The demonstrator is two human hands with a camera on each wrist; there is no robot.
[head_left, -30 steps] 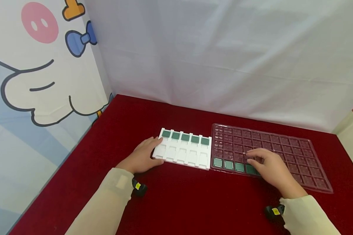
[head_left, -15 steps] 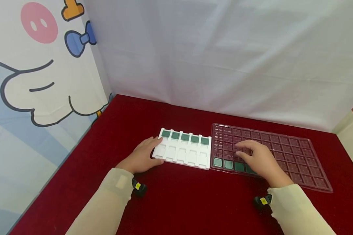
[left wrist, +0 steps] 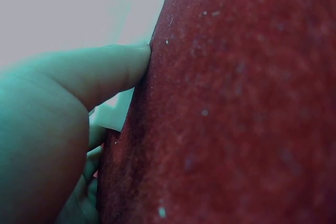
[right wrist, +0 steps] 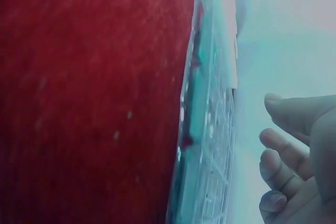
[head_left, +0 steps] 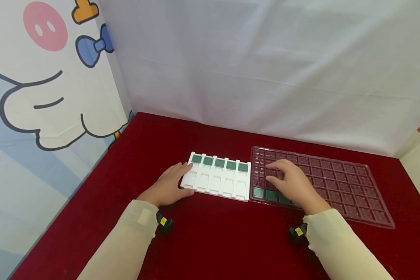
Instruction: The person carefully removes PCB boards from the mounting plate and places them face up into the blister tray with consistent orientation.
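My left hand grips the left end of a white tray, with the thumb against its front edge in the left wrist view. Green square chips fill the tray's back row; its front pockets are bare. Over the left part of a clear plastic compartment tray, my right hand hovers with thumb and forefinger apart and nothing between them. Several more green chips lie in that tray's front row, partly hidden by the hand. In the right wrist view the fingers are loosely bent.
Both trays lie side by side on a red cloth-covered table, nearly touching. A white curtain hangs behind the table. At the left stands a cartoon-printed sheet.
My right hand has moved left across the clear tray, from above its front-row chips toward the white tray. The left hand and both trays have stayed in place.
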